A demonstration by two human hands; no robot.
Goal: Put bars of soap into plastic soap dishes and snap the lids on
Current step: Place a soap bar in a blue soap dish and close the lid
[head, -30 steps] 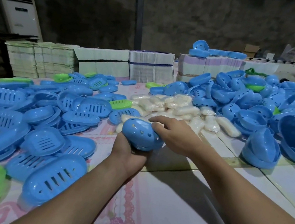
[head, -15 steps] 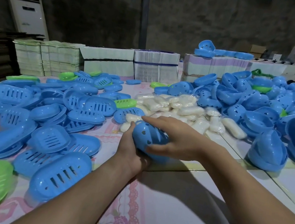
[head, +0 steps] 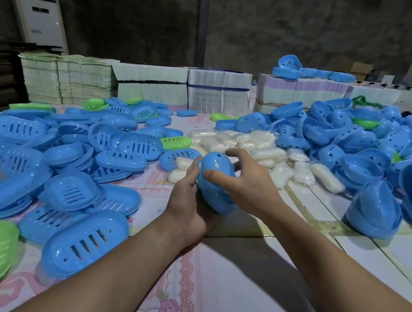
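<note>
Lids left, dishes right

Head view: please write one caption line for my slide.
Both hands, left and right, hold a blue soap dish near wrapped soap bars.

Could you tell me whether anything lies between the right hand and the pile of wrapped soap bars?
Nothing visible does. The right hand rests on the blue soap dish held in the left hand, and the soap bars lie openly just beyond its fingers.

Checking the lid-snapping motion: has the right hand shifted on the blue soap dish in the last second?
Yes. The right hand has slid from the dish's top to its right side, toward the soap pile, exposing the blue soap dish top.
</note>
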